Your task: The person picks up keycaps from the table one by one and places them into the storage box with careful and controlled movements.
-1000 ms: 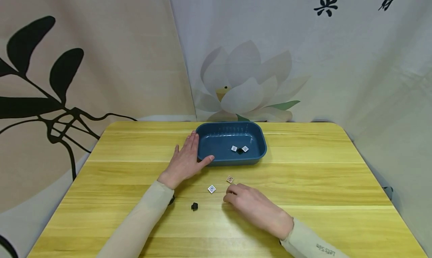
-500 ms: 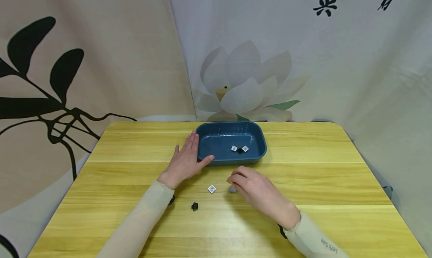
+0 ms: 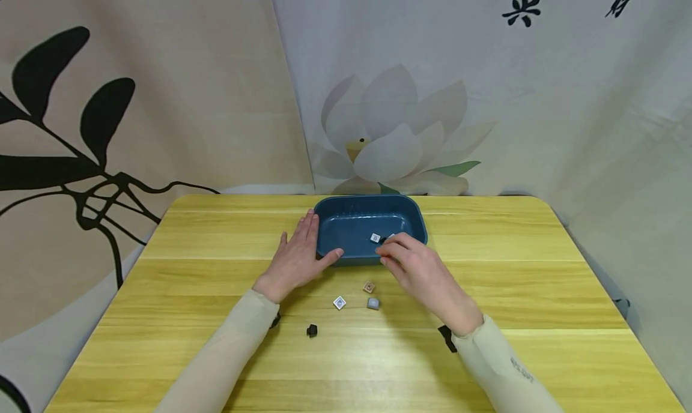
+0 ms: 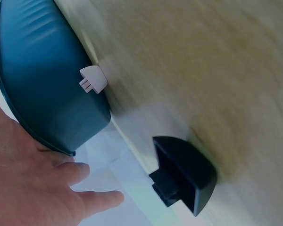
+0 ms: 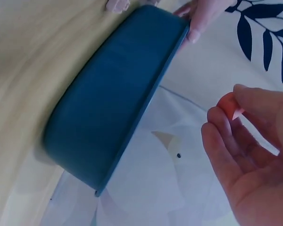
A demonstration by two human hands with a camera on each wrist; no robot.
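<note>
My right hand (image 3: 421, 272) is over the front right rim of a dark blue tray (image 3: 351, 260). Between thumb and fingers it pinches an orange-red keycap (image 5: 229, 105), best seen in the right wrist view. My left hand (image 3: 297, 257) rests against the tray's left end with fingers straight, its thumb along the front rim. Inside the tray lies a white keycap (image 3: 375, 238); the pieces beside it are partly hidden behind my right fingers.
In front of the tray, a tan keycap (image 3: 369, 287), a white keycap (image 3: 339, 303), a grey keycap (image 3: 373, 304) and a black keycap (image 3: 312, 331) lie on the wooden table (image 3: 513, 281). A printed curtain (image 3: 227, 101) hangs behind the table.
My right hand has risen from the table and moved forward to the tray's rim, carrying the orange-red keycap. The grey and tan keycaps came into sight behind it. My left hand stays put.
</note>
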